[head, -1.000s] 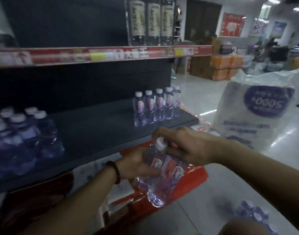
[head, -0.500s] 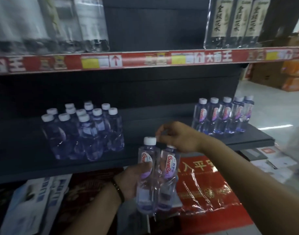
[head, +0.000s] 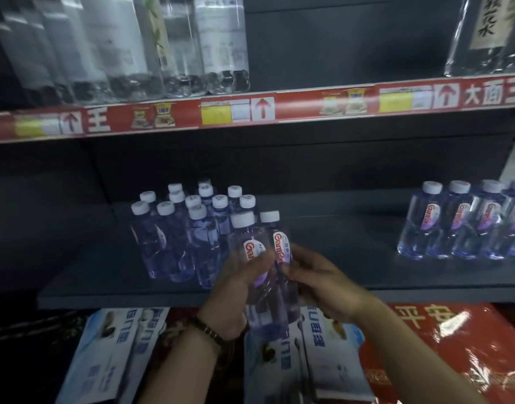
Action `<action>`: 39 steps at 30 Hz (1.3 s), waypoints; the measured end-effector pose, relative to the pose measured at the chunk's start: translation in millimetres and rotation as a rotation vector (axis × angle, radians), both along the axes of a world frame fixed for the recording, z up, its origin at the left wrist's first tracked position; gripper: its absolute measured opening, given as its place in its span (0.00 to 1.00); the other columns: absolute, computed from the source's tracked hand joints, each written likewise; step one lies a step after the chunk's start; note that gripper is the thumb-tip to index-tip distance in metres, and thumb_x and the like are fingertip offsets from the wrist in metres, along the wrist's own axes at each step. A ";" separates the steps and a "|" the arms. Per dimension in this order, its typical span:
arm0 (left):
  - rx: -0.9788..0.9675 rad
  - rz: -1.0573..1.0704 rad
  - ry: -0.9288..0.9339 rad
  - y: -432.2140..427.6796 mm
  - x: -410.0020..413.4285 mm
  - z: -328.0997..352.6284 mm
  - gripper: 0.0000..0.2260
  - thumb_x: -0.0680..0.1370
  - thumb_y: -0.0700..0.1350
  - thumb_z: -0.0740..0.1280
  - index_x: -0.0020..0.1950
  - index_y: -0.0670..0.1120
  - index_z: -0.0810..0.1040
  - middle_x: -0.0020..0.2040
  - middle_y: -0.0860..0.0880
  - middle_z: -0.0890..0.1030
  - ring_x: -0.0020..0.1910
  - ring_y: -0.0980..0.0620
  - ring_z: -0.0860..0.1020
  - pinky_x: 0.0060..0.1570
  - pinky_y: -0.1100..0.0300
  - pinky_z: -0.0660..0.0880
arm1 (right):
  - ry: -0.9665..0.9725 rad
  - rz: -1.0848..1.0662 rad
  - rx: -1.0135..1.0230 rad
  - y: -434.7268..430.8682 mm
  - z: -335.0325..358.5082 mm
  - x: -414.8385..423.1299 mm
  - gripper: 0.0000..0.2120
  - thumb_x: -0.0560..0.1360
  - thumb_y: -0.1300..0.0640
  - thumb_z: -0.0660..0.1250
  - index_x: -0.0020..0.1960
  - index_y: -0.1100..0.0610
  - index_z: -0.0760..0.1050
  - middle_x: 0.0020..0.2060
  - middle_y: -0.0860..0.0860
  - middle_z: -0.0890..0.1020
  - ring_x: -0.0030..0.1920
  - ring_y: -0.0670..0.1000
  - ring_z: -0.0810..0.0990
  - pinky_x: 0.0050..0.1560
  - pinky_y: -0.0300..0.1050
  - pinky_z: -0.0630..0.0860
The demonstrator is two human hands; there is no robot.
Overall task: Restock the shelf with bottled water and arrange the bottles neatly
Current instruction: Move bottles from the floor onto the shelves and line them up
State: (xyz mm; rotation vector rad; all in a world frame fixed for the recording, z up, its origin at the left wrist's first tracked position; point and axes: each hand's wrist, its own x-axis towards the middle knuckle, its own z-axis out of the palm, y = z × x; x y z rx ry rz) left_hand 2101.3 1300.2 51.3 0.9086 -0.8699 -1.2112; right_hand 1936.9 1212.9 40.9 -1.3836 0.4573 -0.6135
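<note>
Two small water bottles with white caps and red-lettered labels stand upright side by side just in front of the dark shelf (head: pixel 352 290). My left hand (head: pixel 236 298) grips the left bottle (head: pixel 252 249) around its body. My right hand (head: pixel 320 284) holds the right bottle (head: pixel 279 243) from the right. A cluster of several matching bottles (head: pixel 186 237) stands on the shelf just left of my hands. Another row of such bottles (head: pixel 460 225) stands at the shelf's right end.
The upper shelf, edged by a red price strip (head: pixel 279 107), carries tall clear bottles (head: pixel 151 45) at left and more (head: pixel 489 33) at right. Below the dark shelf lie white-blue packages (head: pixel 110 354) and red wrapped goods (head: pixel 454 345). Bare shelf lies between the two bottle groups.
My view has swung left to face the shelf. The two bottles were turned upright and raised to the shelf edge beside the left cluster. My right hand moved from the caps to the bottle's side.
</note>
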 end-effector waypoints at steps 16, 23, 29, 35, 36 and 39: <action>-0.064 0.782 -0.492 -29.6 10.2 -15.2 0.24 0.77 0.51 0.75 0.66 0.50 0.68 0.60 0.53 0.79 0.59 0.57 0.81 0.60 0.64 0.79 | 0.107 -0.874 -0.480 -33.4 -20.2 36.6 0.29 0.69 0.57 0.84 0.66 0.51 0.78 0.55 0.43 0.86 0.55 0.41 0.84 0.57 0.37 0.81; 0.128 1.006 -1.005 -42.6 -8.0 -32.8 0.35 0.79 0.52 0.72 0.78 0.53 0.54 0.73 0.44 0.63 0.71 0.42 0.65 0.67 0.38 0.70 | 0.407 -0.933 -0.663 -42.5 -26.7 44.5 0.30 0.75 0.46 0.78 0.72 0.48 0.69 0.63 0.49 0.81 0.61 0.51 0.79 0.59 0.52 0.79; 0.168 0.835 -0.908 -21.6 4.8 -44.1 0.35 0.77 0.42 0.76 0.75 0.51 0.57 0.71 0.44 0.63 0.53 0.57 0.73 0.55 0.69 0.72 | 0.503 -0.844 -0.635 -48.3 -35.7 46.2 0.22 0.78 0.50 0.76 0.67 0.52 0.71 0.58 0.54 0.79 0.53 0.49 0.73 0.53 0.44 0.70; 0.090 0.923 -0.797 -29.4 12.5 -50.7 0.21 0.79 0.36 0.72 0.60 0.49 0.62 0.59 0.47 0.72 0.57 0.51 0.75 0.59 0.58 0.77 | 0.436 -0.705 -0.639 -47.3 -40.3 61.7 0.24 0.78 0.58 0.73 0.72 0.52 0.73 0.61 0.51 0.78 0.61 0.48 0.73 0.59 0.41 0.68; 0.096 0.936 -0.800 -31.5 12.1 -52.0 0.21 0.79 0.35 0.72 0.58 0.51 0.62 0.57 0.48 0.72 0.55 0.50 0.75 0.61 0.51 0.78 | 0.437 -0.677 -0.656 -48.4 -42.1 63.3 0.23 0.78 0.58 0.72 0.72 0.51 0.73 0.61 0.50 0.79 0.64 0.49 0.74 0.60 0.43 0.70; 0.104 0.970 -0.814 -35.4 8.5 -54.5 0.19 0.79 0.33 0.69 0.55 0.52 0.63 0.54 0.48 0.73 0.53 0.49 0.75 0.60 0.45 0.78 | 0.460 -0.597 -0.670 -53.0 -43.0 59.0 0.21 0.78 0.59 0.69 0.70 0.48 0.74 0.59 0.48 0.81 0.64 0.51 0.77 0.66 0.53 0.77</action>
